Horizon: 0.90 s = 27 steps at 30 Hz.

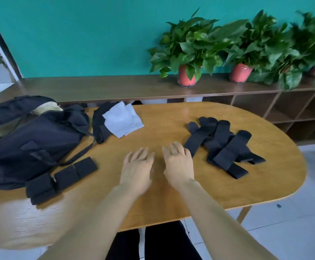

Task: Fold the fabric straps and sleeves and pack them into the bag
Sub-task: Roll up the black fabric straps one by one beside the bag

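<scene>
Looking down at the wooden table (pixel 171 115), we hold our left hand (pixel 137 166) and right hand (pixel 178 162) side by side in the middle of it, palms down. The fingers are loose and spread a little, and they hold nothing. We cannot tell if the palms touch the wood or float just over it. The black straps (pixel 222 143) lie in a messy heap just beside the right hand, crossing over each other. The dark bag (pixel 30 139) slumps at the left edge of the table with its top open. Some folded black pieces (pixel 62 177) lie in a row close to it, and the nearest one touches it. A white sleeve (pixel 122 119) rests on some dark cloth (pixel 99 126) at the far side, next to the bag. We think the straps are soft, light and floppy. They will bend anywhere and will not break, but they may catch on each other in the heap. It looks best to pinch one strap by its rounded end and pull it free, then lay it flat and fold it end to end. Behind the table, potted plants (pixel 188 47) stand on a long brown shelf (pixel 96 87).
</scene>
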Motion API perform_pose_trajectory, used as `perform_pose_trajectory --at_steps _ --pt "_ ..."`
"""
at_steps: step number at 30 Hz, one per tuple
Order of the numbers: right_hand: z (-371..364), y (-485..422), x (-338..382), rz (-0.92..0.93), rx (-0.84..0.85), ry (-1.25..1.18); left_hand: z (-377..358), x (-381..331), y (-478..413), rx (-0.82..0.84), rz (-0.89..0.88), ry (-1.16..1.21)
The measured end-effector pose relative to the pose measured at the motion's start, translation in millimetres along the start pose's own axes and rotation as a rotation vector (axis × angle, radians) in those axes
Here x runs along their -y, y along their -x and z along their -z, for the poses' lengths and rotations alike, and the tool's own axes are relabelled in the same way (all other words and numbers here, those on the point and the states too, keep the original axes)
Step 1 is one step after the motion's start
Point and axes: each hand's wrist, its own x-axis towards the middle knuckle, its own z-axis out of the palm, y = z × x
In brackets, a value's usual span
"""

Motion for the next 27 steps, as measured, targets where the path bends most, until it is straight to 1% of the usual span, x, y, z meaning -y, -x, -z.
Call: perform_pose_trajectory --at_steps 4,6,8,10,12,16,25,27 --pt "-4.7 2.0 -54.1 -0.247 0.024 0.113 -10.1 -43.2 -31.8 0.04 -0.186 0.025" --pt "-8.0 -0.9 -76.2 -0.342 0.092 0.149 -14.7 -58.7 -45.2 0.106 -0.25 0.01" --pt "-10.9 -4.9 -92.7 -0.397 0.169 0.157 -19.0 -66.5 -53.8 0.213 -0.277 -0.034" --pt "-15.8 -8.5 -105.1 -0.416 0.24 0.133 -23.2 -67.0 -57.8 0.338 -0.279 -0.072" --pt "-22.8 -11.6 -112.4 -0.42 0.285 0.095 -25.4 -61.6 -55.8 0.4 -0.28 -0.091" --pt "-34.7 -15.4 -116.8 -0.452 0.326 0.075 -22.3 -45.5 -42.4 0.407 -0.279 -0.128" --pt "-32.0 -15.2 -110.4 -0.465 0.314 0.112 -7.6 -7.8 6.5 0.427 -0.198 -0.15" --pt "-30.3 -14.5 -104.6 -0.445 0.291 0.118 -6.4 -6.6 11.0 0.41 -0.192 -0.118"
